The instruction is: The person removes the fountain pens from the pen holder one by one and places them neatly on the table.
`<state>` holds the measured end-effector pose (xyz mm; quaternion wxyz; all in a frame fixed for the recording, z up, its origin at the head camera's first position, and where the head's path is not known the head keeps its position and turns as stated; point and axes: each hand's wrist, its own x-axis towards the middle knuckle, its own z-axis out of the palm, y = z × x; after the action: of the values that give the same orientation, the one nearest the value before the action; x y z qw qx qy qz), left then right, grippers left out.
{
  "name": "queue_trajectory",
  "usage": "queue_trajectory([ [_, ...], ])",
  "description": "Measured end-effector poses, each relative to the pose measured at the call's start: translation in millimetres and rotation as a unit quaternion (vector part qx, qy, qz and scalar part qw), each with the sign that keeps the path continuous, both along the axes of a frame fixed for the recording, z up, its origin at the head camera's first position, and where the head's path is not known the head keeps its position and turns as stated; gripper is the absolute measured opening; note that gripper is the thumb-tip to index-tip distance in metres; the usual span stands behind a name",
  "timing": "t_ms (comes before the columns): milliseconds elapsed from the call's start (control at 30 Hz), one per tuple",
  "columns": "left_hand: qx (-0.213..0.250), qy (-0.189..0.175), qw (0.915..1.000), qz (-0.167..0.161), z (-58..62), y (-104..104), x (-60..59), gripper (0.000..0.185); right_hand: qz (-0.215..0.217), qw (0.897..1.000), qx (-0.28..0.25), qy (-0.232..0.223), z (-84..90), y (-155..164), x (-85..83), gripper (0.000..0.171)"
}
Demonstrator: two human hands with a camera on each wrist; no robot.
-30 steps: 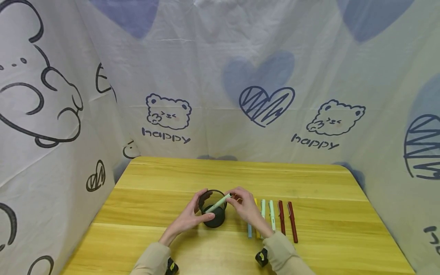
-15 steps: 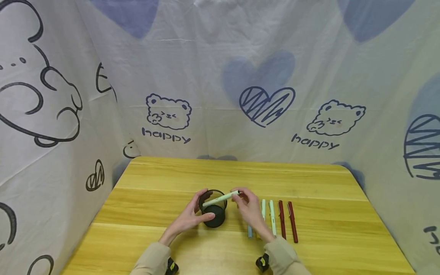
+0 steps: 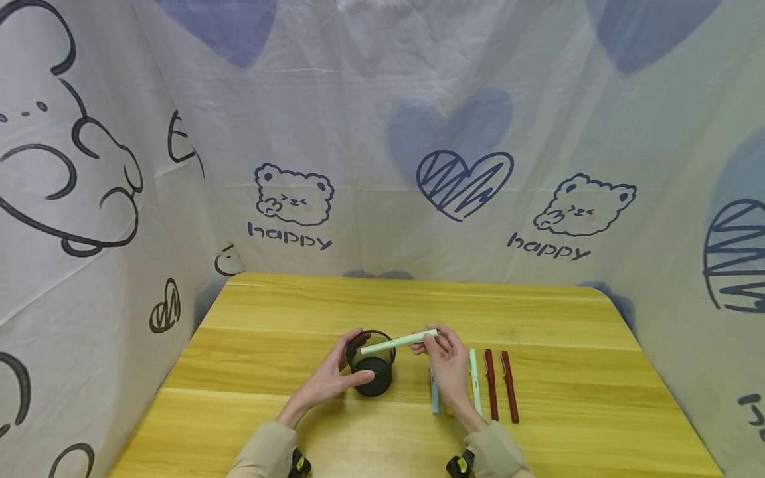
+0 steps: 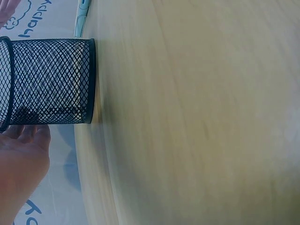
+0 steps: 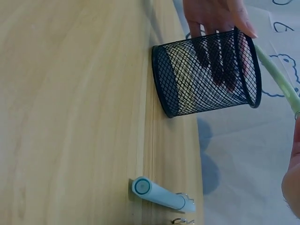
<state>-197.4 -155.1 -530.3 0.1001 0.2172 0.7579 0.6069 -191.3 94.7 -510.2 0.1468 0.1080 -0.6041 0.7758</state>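
L hand (image 3: 327,384) curls round the black mesh cup (image 3: 371,364), thumb on near side, fingers on far side. R hand (image 3: 447,366) pinches a pale green pen (image 3: 399,342) at its end; pen lies approx level, tip over cup rim, w/ other pens (image 3: 491,385) on table (image 3: 538,318) just right of R fingers.

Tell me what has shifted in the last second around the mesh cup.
The right hand, pinching the pale green pen, has drawn back to the right; the pen's tip, earlier inside the black mesh pen cup, now lies level above its rim. The left hand still grips the cup. The two red pens on the table have not moved.
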Motion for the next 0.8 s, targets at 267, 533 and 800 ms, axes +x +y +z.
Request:
queue_trajectory([
  [267,-0.002,-0.008,1.0,0.004,0.7,0.1,0.4,0.088,-0.014,0.998,-0.031,-0.058,0.1,15.4,8.6,0.033],
  [533,0.003,0.008,1.0,0.003,-1.2,0.8,-0.8,0.086,-0.003,0.99,-0.114,-0.086,-4.1,33.7,16.1,0.027],
  [800,0.008,0.005,1.0,-0.001,-0.7,1.1,-0.6,0.086,-0.051,0.976,-0.185,-0.102,-8.3,51.6,17.9,0.022],
])
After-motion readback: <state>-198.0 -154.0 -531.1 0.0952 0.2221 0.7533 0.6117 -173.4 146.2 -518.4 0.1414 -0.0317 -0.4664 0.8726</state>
